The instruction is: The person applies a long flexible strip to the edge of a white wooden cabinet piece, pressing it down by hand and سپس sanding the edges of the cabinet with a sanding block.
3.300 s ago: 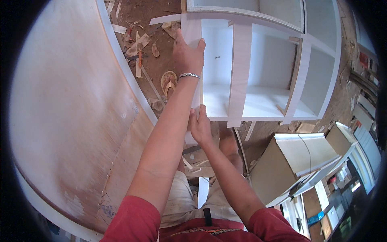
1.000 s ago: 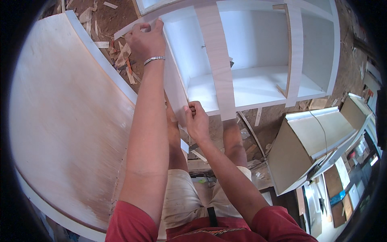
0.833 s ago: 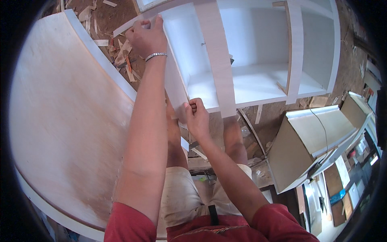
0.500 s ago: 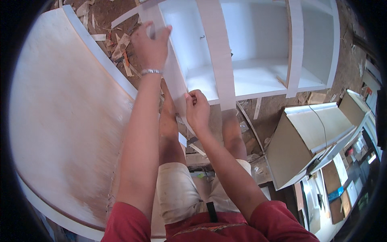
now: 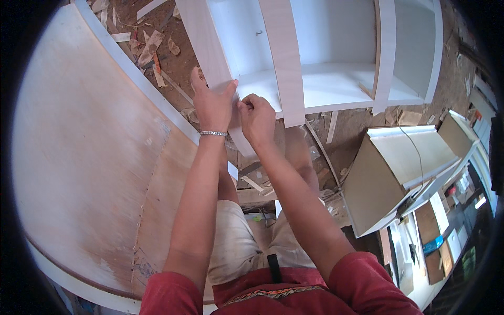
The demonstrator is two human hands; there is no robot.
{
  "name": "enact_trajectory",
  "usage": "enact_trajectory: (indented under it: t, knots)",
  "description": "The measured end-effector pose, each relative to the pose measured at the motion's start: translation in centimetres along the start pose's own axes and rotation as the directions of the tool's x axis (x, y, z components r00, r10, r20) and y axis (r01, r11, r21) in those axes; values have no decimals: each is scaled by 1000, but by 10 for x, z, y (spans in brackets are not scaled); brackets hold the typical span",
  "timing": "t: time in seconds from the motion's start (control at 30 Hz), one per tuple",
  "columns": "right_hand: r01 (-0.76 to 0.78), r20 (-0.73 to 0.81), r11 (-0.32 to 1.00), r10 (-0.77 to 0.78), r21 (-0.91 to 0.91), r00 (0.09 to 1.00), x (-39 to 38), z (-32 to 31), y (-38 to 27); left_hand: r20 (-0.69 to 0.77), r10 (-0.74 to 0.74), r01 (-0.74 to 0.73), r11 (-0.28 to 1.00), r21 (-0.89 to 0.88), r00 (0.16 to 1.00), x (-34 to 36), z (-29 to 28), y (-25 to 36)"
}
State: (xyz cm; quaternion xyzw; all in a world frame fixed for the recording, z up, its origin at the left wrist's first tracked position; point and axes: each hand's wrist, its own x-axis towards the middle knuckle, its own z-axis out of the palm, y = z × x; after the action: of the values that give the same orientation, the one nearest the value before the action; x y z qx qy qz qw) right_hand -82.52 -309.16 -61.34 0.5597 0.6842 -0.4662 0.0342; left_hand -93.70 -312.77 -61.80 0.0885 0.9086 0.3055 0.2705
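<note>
Hands together on cabinet edge

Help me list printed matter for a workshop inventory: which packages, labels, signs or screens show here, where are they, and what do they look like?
Small blue flat packet: lower right, among brown boards on a pale surface; too small to tell more.
Brown cardboard-like box: right edge, behind the white cabinet; plain, blurred.
White shelf unit at the hands: no label visible.
Signs and screens: none visible.
</note>
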Motion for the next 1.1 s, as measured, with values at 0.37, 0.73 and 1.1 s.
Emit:
enact_trajectory:
  t: [0.37,0.73,1.1]
  knots:
    - [-136,130,990,130,44,983,-14,-28,17,99,28,-49,975,217,995,-8,4,1]
    - [-283,210,947,249,151,945,-48,-18,51,223,-53,22,990,138,973,-17,-2,0]
    - [-524,320,818,444,236,837,-39,-8,62,290,-161,86,963,255,944,-40,-1,9]
